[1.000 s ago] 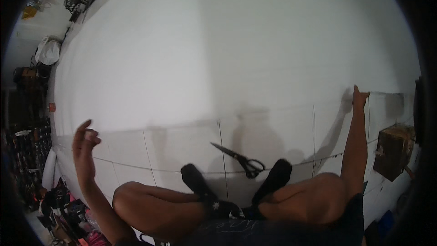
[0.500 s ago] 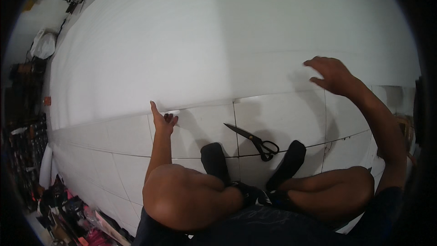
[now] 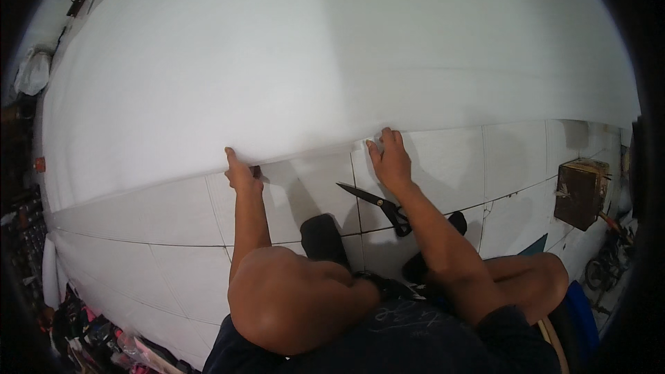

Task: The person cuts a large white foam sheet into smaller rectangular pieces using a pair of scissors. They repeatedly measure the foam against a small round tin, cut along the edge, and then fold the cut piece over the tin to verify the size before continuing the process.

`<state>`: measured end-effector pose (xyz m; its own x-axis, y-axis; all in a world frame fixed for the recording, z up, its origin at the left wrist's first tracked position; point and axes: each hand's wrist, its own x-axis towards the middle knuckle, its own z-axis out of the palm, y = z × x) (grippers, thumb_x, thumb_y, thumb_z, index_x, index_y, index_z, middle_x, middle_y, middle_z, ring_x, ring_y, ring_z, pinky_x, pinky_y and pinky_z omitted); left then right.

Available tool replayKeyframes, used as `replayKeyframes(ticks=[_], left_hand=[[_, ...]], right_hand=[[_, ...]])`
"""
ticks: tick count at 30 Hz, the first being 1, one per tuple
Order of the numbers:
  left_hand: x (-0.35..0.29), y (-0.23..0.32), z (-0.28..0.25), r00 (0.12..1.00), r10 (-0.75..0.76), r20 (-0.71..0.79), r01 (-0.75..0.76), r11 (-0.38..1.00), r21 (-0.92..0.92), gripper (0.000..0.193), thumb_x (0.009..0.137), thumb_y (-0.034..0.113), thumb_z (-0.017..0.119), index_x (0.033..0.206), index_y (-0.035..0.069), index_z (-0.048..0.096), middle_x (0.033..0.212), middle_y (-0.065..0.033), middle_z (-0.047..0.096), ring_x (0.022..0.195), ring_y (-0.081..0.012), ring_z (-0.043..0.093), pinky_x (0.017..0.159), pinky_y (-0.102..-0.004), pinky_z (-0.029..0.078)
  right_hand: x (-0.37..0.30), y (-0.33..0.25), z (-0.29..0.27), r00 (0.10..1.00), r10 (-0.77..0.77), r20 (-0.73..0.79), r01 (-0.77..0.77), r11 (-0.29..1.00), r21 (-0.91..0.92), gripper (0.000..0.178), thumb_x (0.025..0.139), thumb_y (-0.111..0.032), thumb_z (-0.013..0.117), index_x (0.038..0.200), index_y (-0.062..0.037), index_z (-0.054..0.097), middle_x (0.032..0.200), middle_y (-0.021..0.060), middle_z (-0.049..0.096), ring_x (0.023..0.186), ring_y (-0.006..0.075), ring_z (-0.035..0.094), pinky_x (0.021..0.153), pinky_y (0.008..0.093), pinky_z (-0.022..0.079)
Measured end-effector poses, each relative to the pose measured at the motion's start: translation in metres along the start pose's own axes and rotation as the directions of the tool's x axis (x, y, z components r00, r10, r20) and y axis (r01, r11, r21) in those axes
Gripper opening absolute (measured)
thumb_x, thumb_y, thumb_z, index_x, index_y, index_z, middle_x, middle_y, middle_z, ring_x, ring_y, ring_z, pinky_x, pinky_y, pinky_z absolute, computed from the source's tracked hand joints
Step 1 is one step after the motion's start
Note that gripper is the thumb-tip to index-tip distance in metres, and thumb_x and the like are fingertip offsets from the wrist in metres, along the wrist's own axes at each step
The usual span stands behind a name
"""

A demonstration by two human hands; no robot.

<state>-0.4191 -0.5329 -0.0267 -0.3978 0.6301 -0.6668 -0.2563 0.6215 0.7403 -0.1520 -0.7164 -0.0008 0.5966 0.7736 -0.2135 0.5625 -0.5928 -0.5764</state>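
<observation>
A wide white sheet [image 3: 208, 62] lies spread over the floor in front of me; whether it is cloth or paper I cannot tell. At its near edge, my left hand [image 3: 244, 174] holds on with the thumb stretched over the top and the other fingers curled below. Further right along the same edge, my right hand [image 3: 393, 163] has its thumb and fingertips closed on the sheet. Between my feet and the sheet lie large black scissors [image 3: 370, 198], blades pointing away to the left. My right forearm partly hides their handles.
White floor tiles [image 3: 443, 173] with dark joints show below the sheet. My dark-socked left foot [image 3: 322, 237] is close to the scissors. A worn brown box [image 3: 580, 194] stands at the right. Mixed clutter [image 3: 90, 332] fills the lower left, and a white plastic bag [image 3: 33, 73] sits at the far left.
My right hand has come down and leftward from above the sheet to its near edge. My left hand stays at the edge. The view has shifted, bringing the brown box in.
</observation>
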Motion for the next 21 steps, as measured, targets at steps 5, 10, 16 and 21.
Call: replayKeyframes(ticks=[5,10,16,21], left_hand=[[-0.011,0.003,0.004,0.995,-0.030,0.095,0.030,1.000,-0.006,0.059,0.094,0.049,0.054,0.130,0.002,0.047,0.124,-0.0131,0.054,0.097,-0.0237,0.059,0.074,-0.0359,0.049],[-0.008,0.007,0.002,0.993,-0.029,0.116,0.041,0.994,-0.106,0.052,0.100,0.038,0.044,0.131,-0.003,0.046,0.128,-0.0147,0.053,0.110,-0.0261,0.055,0.087,-0.0393,0.049],[-0.022,0.011,0.033,0.999,-0.044,0.023,0.050,0.925,-0.376,0.050,0.099,0.025,0.036,0.136,-0.009,0.040,0.141,-0.0192,0.045,0.124,-0.0354,0.049,0.106,-0.0490,0.041],[-0.027,0.015,0.034,0.998,-0.040,0.042,0.054,0.893,-0.446,0.050,0.098,0.023,0.036,0.136,-0.010,0.039,0.141,-0.0189,0.045,0.124,-0.0352,0.049,0.106,-0.0493,0.041]], right_hand=[[0.024,-0.012,0.011,0.999,-0.044,-0.019,0.047,0.981,0.186,0.038,0.091,-0.027,0.059,0.123,-0.0062,0.056,0.111,0.0201,0.062,0.097,0.0392,0.062,0.081,0.0497,0.050],[0.028,-0.059,0.018,0.987,0.085,0.134,-0.076,0.995,-0.065,0.039,0.087,-0.029,0.062,0.121,-0.0097,0.061,0.115,0.0170,0.065,0.102,0.0377,0.063,0.087,0.0477,0.050],[0.023,-0.032,0.030,0.994,-0.026,0.103,0.024,0.999,0.021,0.043,0.086,-0.031,0.063,0.123,-0.0095,0.059,0.117,0.0179,0.064,0.108,0.0384,0.059,0.093,0.0471,0.048],[0.026,-0.018,0.034,0.987,-0.121,0.107,0.105,0.984,0.142,0.043,0.085,-0.031,0.065,0.120,-0.0055,0.061,0.124,0.0210,0.060,0.117,0.0391,0.053,0.098,0.0465,0.043]])
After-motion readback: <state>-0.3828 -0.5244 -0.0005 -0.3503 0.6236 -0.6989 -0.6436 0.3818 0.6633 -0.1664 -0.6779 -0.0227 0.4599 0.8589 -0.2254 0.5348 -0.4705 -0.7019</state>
